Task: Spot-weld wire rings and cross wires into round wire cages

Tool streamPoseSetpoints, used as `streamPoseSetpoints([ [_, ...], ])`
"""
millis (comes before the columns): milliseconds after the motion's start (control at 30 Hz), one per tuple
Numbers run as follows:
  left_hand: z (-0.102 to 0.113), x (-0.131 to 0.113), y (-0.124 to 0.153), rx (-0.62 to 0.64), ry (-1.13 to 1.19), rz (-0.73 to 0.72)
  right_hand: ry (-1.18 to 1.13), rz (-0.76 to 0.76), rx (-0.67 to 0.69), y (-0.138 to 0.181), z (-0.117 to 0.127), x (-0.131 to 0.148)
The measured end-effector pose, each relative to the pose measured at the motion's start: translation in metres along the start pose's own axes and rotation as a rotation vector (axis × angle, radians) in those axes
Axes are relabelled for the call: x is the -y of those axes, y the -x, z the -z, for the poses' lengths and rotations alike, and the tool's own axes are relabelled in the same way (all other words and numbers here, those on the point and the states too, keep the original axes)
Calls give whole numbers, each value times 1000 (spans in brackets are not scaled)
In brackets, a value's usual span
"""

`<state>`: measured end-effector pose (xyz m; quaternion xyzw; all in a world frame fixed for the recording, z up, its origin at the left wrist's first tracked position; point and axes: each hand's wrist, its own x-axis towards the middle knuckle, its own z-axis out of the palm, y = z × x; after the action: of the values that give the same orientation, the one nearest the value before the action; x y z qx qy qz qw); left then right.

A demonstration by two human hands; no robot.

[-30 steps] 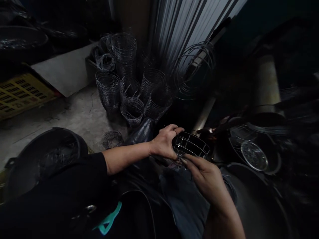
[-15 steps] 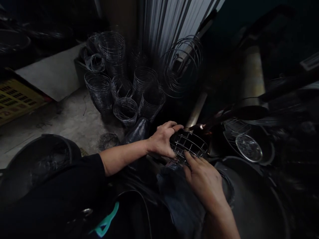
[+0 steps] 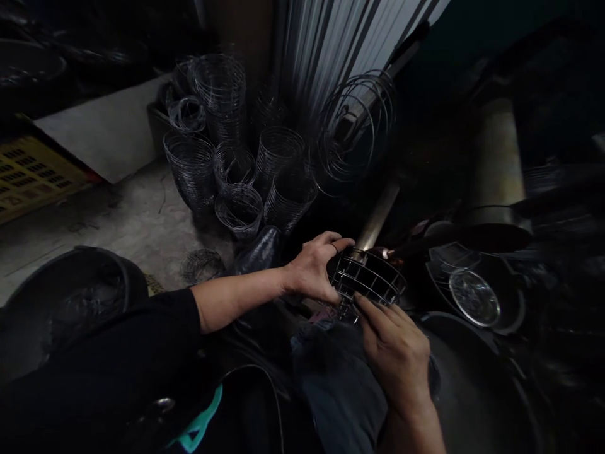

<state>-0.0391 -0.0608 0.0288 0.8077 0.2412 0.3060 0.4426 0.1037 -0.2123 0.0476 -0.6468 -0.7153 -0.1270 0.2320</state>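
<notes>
A dim workshop seen from above. 2 bare hands hold a small domed wire cage (image 3: 369,279) over the person's lap. The left hand (image 3: 316,270) grips its near-left rim, thumb below and fingers curled over the top ring. The right hand (image 3: 394,350) touches the lower rim with extended fingertips, not closed around it. A glowing rod tip (image 3: 385,253) meets the cage's far top edge (possibly a welding point; the light is too poor to be sure). Doing this well likely means keeping the cage steady, fingers clear of that hot spot. The cage lies tilted, its long axis running lower left to upper right, dome facing right. Stacked wire rings (image 3: 236,170) stand on the floor beyond.
</notes>
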Motion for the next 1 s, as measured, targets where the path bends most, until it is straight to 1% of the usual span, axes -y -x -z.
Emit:
streamPoseSetpoints([
  [67,-1,3,-4,-13,17,4,3,17,-11,-5,1,-3],
  [167,-1,6,-10,-27,39,14,23,40,7,-13,2,-8],
  [400,1,2,-27,-15,64,73,23,16,49,-28,5,-24],
  [533,1,2,-31,-4,68,112,-3,-21,75,-33,7,-26],
  [667,1,3,-33,2,61,108,-30,-24,55,-35,8,-26],
  [767,1,4,-42,14,41,110,-13,-34,34,-39,5,-32],
  [867,0,5,-53,9,18,125,-20,-78,-1,-46,0,-41],
  [933,0,5,-59,11,1,132,-74,-107,-10,-48,-1,-45],
  [1000,0,5,-62,15,-8,126,-158,-174,-31,-45,-2,-46],
])
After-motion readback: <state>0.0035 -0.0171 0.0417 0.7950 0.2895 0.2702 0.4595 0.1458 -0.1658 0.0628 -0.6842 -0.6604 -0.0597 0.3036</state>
